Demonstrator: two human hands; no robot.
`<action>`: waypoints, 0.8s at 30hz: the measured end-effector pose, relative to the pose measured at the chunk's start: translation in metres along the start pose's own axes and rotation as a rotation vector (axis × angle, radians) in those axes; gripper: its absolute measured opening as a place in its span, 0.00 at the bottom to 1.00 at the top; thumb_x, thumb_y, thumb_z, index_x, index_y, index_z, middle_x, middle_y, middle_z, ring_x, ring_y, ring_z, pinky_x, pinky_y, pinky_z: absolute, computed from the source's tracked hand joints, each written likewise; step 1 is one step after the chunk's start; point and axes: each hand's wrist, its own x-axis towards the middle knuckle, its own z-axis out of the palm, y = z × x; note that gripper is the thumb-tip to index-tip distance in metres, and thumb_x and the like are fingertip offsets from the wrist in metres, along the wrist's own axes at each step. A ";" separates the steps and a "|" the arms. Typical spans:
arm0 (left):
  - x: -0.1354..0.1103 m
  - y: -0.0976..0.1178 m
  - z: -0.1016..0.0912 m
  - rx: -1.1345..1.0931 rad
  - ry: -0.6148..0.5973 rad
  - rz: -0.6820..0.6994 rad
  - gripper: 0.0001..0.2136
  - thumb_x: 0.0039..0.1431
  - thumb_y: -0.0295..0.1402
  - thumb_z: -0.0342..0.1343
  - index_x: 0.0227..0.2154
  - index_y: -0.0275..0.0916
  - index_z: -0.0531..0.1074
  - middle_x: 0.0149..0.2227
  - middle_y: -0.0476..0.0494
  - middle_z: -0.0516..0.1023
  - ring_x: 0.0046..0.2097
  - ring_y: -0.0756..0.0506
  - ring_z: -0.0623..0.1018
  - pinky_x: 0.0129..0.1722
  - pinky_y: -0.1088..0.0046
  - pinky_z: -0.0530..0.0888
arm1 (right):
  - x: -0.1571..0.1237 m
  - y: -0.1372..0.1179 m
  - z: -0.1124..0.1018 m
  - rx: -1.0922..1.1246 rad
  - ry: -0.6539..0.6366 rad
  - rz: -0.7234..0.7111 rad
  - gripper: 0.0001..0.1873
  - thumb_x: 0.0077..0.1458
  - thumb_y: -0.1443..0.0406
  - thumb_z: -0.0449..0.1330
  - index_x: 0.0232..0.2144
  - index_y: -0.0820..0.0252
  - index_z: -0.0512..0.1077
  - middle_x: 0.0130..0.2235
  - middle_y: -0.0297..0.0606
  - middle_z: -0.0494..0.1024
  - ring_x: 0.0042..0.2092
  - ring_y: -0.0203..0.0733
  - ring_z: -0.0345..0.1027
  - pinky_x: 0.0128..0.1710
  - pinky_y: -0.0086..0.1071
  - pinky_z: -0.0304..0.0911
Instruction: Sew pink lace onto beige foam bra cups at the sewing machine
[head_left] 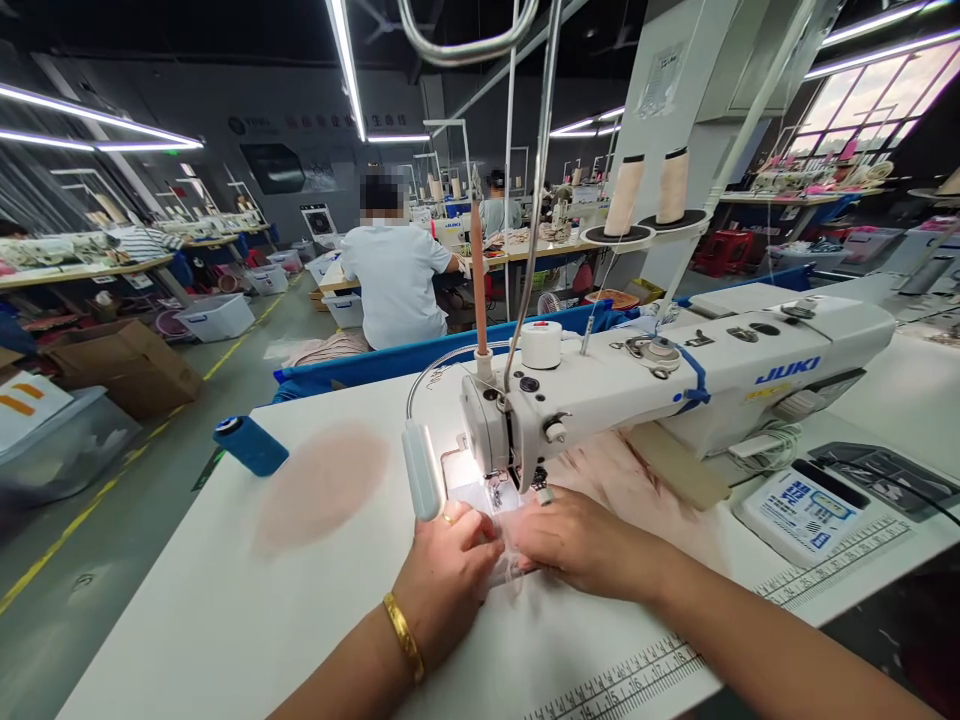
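Observation:
Both of my hands are at the needle area of a white sewing machine. My left hand, with a gold bracelet at the wrist, has its fingers curled down on thin, pale, sheer fabric just in front of the presser foot. From the other side my right hand pinches the same fabric, its fingers close to the left ones. More pale pink fabric lies under the machine arm, behind the right hand. A small lamp lights the needle from the left.
A blue thread cone lies at the table's left edge. To the right sits a white box with a blue label. Printed rulers run along the front edge. Thread cones stand behind the machine. A co-worker sits ahead, back turned.

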 end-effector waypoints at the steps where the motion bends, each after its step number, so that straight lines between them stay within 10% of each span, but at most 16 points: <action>1: 0.000 0.002 -0.001 -0.014 -0.025 -0.003 0.14 0.61 0.21 0.50 0.35 0.43 0.79 0.38 0.45 0.80 0.39 0.42 0.75 0.46 0.55 0.66 | 0.000 -0.001 -0.002 -0.029 -0.009 0.004 0.21 0.75 0.61 0.48 0.28 0.56 0.66 0.27 0.31 0.74 0.30 0.38 0.62 0.34 0.35 0.51; 9: -0.007 0.007 0.004 -0.040 -0.078 0.003 0.15 0.62 0.20 0.48 0.39 0.45 0.77 0.38 0.50 0.82 0.37 0.45 0.79 0.56 0.47 0.62 | -0.003 -0.003 -0.006 -0.106 -0.077 0.055 0.23 0.75 0.54 0.49 0.28 0.56 0.67 0.27 0.34 0.74 0.28 0.41 0.58 0.34 0.37 0.53; 24: 0.003 -0.002 0.007 0.086 -0.066 -0.043 0.12 0.63 0.22 0.49 0.39 0.42 0.77 0.39 0.45 0.83 0.36 0.42 0.79 0.45 0.55 0.68 | -0.007 0.009 0.005 -0.210 -0.115 0.189 0.15 0.70 0.57 0.57 0.32 0.58 0.71 0.32 0.39 0.77 0.35 0.46 0.63 0.38 0.37 0.58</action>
